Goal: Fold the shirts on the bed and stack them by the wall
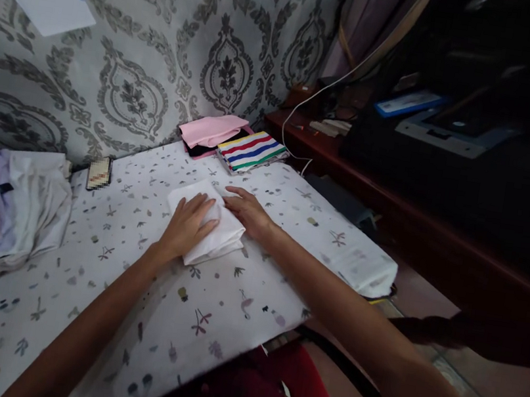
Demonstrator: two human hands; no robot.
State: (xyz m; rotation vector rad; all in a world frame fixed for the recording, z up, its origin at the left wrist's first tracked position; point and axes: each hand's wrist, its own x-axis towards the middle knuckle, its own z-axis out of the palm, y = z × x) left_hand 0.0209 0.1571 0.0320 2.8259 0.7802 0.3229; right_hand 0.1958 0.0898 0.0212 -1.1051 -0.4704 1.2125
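A folded white cloth [220, 237] lies on the table cover [130, 298], which is white with small printed plants and birds. My left hand [190, 222] rests flat on top of the cloth, fingers stretched out and thumb apart. At the cloth's right side is my right hand [249, 212], its fingers extended and touching the edge. Neither hand grips the fabric. Part of the cloth is hidden under the left palm.
Beyond the cloth sit a folded pink garment [215, 130] and a striped folded cloth [252, 151]. A pile of clothes [30, 203] is at left, with a phone [99, 174] near the wall. A dark red wooden desk [318, 143] stands at right, a white cable [304, 101] hanging over it.
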